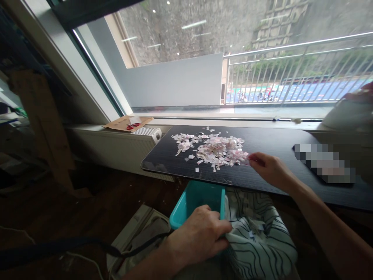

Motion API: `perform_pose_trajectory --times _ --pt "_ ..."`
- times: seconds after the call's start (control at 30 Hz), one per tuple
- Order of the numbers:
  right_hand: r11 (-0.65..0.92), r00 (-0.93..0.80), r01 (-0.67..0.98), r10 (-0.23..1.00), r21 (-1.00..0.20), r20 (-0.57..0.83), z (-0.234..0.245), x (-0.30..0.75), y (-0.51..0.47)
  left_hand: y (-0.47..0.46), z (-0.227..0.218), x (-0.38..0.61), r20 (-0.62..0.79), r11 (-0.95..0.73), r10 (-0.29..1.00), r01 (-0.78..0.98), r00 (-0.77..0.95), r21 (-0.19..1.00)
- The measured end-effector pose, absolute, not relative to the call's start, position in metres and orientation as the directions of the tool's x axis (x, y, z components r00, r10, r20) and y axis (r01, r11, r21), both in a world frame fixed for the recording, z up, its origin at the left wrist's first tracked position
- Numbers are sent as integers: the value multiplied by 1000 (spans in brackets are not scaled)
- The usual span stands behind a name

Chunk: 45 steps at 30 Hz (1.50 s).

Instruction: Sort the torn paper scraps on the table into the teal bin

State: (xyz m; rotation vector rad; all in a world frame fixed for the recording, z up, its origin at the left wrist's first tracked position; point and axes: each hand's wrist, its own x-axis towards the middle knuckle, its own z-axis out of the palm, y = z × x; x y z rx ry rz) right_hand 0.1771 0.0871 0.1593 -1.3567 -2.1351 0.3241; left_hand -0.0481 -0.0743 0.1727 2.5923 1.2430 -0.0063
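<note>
My left hand [202, 229] grips the near rim of a teal plastic bin [182, 204], which sits just under the table's front edge. On the black tabletop [163, 155] lies a loose heap of torn paper scraps [220, 147], white and pinkish. At the right side of that heap is my right hand [260, 163], its fingers pinched together at the outermost scraps. Whether a scrap is between those fingertips is too small to make out. A few more scraps lie on the striped cloth [262, 233] over my lap.
Red-handled scissors [133, 126] rest on a brown envelope [116, 123] on the sill at the left, above a white radiator [122, 147]. A pixelated dark flat object [325, 165] lies on the table's right. A window with a railing [294, 74] outside stands behind.
</note>
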Motion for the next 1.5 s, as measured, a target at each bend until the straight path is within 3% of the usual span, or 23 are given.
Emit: perform_pose_trajectory --times 0.13,0.37,0.7,0.87,1.07,1.33,1.5 --pt "398 -244 786 903 -474 353 157 194 99 -74 172 -53 -130 -543 799 798 587 262" --pt "449 -332 718 893 -532 305 151 187 98 -73 173 -48 -163 -518 800 801 578 300" --pt "404 -305 795 911 -453 277 163 189 99 -74 172 -44 -145 -543 787 785 599 299" --pt "415 -313 750 908 -515 277 164 189 94 -72 171 -41 -137 -573 771 771 622 280" --pt "382 -284 803 920 -457 271 166 189 93 -72 170 -41 -132 -578 770 770 625 271" --pt "402 -318 796 914 -453 254 167 191 89 -73 167 -41 -104 -583 774 768 624 265" --pt "356 -246 799 929 -484 278 163 201 90 -71 168 -41 -120 -581 772 769 624 266"
